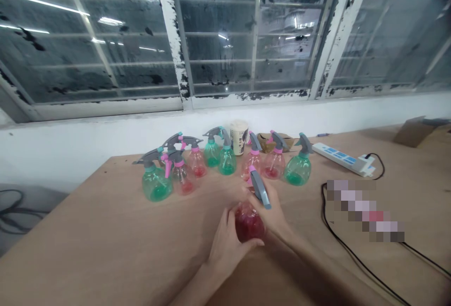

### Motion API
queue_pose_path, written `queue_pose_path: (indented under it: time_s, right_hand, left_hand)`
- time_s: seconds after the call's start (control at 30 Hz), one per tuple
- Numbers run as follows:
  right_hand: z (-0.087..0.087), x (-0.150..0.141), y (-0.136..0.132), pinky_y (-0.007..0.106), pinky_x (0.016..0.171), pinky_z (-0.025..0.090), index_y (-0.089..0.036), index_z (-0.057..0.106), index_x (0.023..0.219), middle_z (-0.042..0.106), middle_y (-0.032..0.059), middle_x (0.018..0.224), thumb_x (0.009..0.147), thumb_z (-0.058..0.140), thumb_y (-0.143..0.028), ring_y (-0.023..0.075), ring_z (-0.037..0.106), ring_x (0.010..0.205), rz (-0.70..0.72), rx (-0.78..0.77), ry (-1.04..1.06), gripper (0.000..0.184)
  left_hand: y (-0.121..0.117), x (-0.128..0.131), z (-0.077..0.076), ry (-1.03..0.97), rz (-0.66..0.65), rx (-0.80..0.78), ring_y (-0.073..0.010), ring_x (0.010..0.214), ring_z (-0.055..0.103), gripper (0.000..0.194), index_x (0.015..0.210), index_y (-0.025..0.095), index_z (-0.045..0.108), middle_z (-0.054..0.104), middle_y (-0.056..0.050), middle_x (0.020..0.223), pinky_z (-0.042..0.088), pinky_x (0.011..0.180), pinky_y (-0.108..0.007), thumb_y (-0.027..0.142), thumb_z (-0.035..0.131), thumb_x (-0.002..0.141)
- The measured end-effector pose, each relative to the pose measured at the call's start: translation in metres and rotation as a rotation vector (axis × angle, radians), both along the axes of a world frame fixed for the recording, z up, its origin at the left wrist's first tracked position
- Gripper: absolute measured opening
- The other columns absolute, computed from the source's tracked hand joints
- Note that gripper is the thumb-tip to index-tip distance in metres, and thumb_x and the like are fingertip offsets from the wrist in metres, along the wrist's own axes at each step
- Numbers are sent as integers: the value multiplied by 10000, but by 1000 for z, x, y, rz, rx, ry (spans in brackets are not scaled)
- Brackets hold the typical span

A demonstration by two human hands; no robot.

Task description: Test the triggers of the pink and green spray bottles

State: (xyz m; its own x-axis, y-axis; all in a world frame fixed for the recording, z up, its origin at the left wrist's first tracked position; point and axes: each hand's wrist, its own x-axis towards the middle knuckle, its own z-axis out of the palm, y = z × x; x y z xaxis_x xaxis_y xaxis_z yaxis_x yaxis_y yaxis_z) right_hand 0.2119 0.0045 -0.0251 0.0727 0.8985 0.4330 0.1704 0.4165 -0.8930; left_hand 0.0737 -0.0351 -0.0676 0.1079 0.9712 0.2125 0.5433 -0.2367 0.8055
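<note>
One wooden counter (88, 231) runs beneath a paint-peeled window (172, 33), carrying a white power strip (340, 159), green and red spray bottles (155, 184) in a loose cluster, and a paper cup (239, 137). Near the counter's front edge, the left hand (229, 247) cups the body of a red-filled spray bottle (248, 222) in a closed grip, while the right hand (269, 209) grips its neck below the gray sprayer (260, 188).

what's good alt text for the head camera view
The left hand and right hand hold a tilted, red-filled plastic spray bottle at a wooden table. Behind it stand more red and green spray bottles, beneath a paint-peeled window.
</note>
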Motion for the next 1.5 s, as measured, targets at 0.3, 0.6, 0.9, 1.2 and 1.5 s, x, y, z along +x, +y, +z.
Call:
queue_pose_path:
  time_s: [0.3, 0.6, 0.9, 1.2, 1.5]
  right_hand:
    - [-2, 9, 9, 323, 667, 516, -219, 618, 964, 669, 25, 795, 779, 601, -361, 190, 631, 692, 40, 17, -49, 234]
    - [-1, 8, 17, 337, 717, 527, -240, 624, 1040, 693, 46, 921, 774, 607, -366, 206, 657, 757, 103, 21, -66, 295]
    - [11, 2, 15, 271, 587, 466, -214, 572, 757, 606, -9, 665, 809, 589, -396, 152, 583, 617, 90, 72, -86, 190]
    - [3, 4, 20, 257, 565, 459, -197, 549, 793, 593, 2, 680, 830, 556, -348, 151, 586, 605, 149, 57, -42, 155]
    - [4, -14, 29, 294, 663, 487, -203, 601, 960, 657, 30, 779, 818, 570, -324, 172, 619, 682, 134, 107, -80, 189]
  left_hand:
    - [0, -8, -1, -77, -48, 34, -234, 1161, 529, 384, 1192, 226, 547, 582, -80, 1224, 385, 1027, -411, 446, 403, 912]
    - [37, -41, -10, -292, 299, -61, -249, 867, 657, 538, 902, 164, 669, 704, -92, 913, 497, 831, -393, 580, 328, 898]
    - [38, -40, -5, -305, 283, -53, -210, 690, 657, 537, 759, 164, 657, 703, -67, 754, 510, 686, -323, 603, 367, 871]
    - [41, -41, -6, -332, 252, -76, -197, 632, 637, 532, 714, 158, 633, 664, -52, 663, 489, 631, -296, 599, 376, 861]
    - [41, -43, -7, -99, 159, -62, -206, 703, 649, 423, 763, 186, 614, 677, -40, 708, 465, 701, -301, 497, 358, 893]
